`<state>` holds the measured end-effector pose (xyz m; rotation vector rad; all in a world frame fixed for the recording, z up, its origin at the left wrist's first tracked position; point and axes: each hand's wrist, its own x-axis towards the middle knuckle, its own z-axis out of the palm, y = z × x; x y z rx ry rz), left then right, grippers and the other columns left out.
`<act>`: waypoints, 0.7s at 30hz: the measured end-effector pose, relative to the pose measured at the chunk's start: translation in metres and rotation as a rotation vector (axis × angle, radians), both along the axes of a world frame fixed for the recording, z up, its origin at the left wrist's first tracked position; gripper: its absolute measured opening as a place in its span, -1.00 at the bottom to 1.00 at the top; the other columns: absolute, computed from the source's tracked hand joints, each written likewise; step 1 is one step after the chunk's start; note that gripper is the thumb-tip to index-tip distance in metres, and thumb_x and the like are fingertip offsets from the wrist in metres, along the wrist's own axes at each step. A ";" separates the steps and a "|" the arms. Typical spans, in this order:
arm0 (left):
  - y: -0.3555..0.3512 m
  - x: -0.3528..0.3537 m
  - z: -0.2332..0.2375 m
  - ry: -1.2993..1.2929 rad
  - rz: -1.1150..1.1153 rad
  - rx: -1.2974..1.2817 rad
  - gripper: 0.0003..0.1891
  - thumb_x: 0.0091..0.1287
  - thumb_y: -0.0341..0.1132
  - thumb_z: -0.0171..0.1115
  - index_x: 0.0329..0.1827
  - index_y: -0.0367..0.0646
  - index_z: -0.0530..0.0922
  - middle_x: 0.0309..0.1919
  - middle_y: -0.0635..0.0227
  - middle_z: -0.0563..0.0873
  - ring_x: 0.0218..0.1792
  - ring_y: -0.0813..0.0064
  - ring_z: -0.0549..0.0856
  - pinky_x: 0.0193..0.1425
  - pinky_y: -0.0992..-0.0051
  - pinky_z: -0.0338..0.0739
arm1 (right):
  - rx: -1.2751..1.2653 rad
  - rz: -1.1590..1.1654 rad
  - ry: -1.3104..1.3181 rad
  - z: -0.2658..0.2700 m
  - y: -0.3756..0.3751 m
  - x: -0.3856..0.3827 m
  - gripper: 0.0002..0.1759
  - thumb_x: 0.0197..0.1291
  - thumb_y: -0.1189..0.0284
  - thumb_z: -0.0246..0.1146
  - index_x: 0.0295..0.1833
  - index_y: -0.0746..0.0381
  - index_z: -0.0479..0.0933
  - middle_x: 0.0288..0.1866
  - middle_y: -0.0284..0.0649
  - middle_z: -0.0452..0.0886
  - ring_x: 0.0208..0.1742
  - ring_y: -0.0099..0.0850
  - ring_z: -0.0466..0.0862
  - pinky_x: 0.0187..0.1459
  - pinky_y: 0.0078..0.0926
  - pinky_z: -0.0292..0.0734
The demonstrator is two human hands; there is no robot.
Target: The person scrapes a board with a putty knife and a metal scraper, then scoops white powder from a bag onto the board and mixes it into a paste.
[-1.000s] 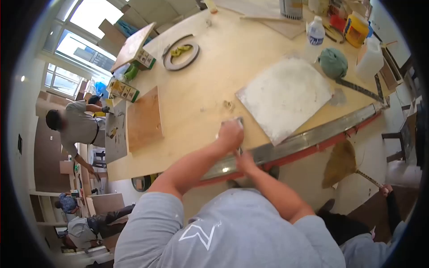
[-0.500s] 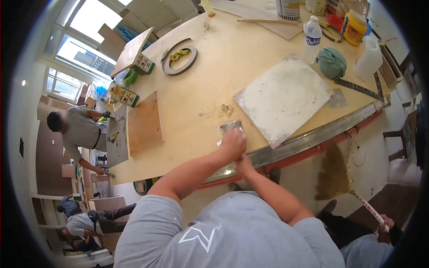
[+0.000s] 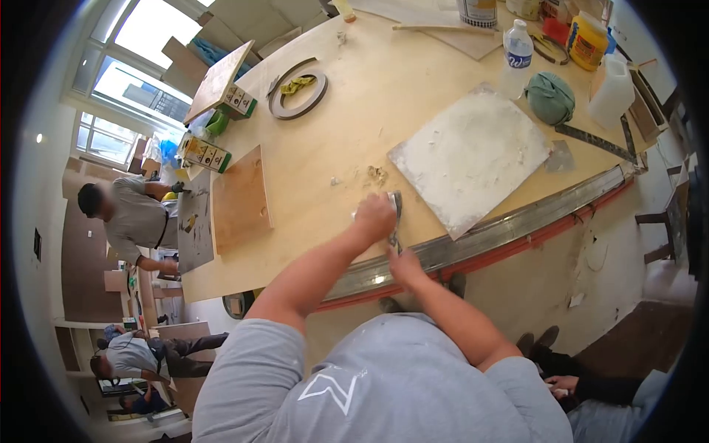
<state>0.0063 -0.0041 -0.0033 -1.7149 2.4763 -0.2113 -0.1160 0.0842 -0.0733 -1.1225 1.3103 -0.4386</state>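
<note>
My right hand (image 3: pixel 404 267) is wrapped round the handle of a putty knife (image 3: pixel 396 210), near the table's front edge. Its blade points away from me, turned nearly edge-on. Against the blade, on its left, my left hand (image 3: pixel 375 216) is closed. A small whitish bit shows beside those fingers, but what they hold is hidden. Crumbs of putty (image 3: pixel 377 175) lie on the wooden table (image 3: pixel 325 192) just beyond. To the right sits a square board (image 3: pixel 473 159) smeared with white putty.
A metal strip (image 3: pixel 487 235) runs along the table's front edge. Further back are a water bottle (image 3: pixel 517 59), a green ball-shaped bundle (image 3: pixel 550 98), a metal square (image 3: pixel 598 142) and a tape roll (image 3: pixel 298 96). A brown panel (image 3: pixel 242 203) lies left. Co-workers stand left; another person's hand (image 3: pixel 563 385) is lower right.
The putty knife's blade has turned from showing its flat face to nearly edge-on. My left hand has shifted slightly left and up. The broom at the right has gone out of view.
</note>
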 end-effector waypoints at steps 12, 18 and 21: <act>0.031 0.010 0.005 -0.049 -0.258 0.024 -0.82 0.13 -0.38 0.15 -0.29 -0.28 0.61 -0.40 0.20 0.61 -0.36 0.25 0.60 -0.30 0.27 0.57 | -0.010 -0.010 -0.068 -0.005 -0.010 -0.010 -0.49 0.37 0.04 0.17 -0.32 0.34 0.52 -0.53 -0.18 0.55 -0.59 -0.40 0.49 -0.54 -0.32 0.39; 0.000 0.017 0.007 0.089 -0.134 -0.051 -0.82 0.12 -0.37 0.15 -0.29 -0.29 0.59 -0.46 0.19 0.58 -0.36 0.21 0.61 -0.33 0.27 0.55 | 0.123 0.054 -0.096 0.024 -0.011 -0.018 -0.46 0.37 0.02 0.17 -0.35 0.34 0.52 -0.54 -0.19 0.55 -0.59 -0.38 0.49 -0.52 -0.30 0.40; 0.001 0.014 -0.003 0.040 -0.059 0.015 -0.83 0.12 -0.37 0.15 -0.29 -0.29 0.58 -0.38 0.18 0.61 -0.34 0.19 0.62 -0.31 0.23 0.54 | 0.071 0.054 0.004 0.019 -0.011 -0.015 -0.47 0.38 0.02 0.17 -0.32 0.34 0.52 -0.52 -0.17 0.56 -0.58 -0.36 0.52 -0.51 -0.29 0.40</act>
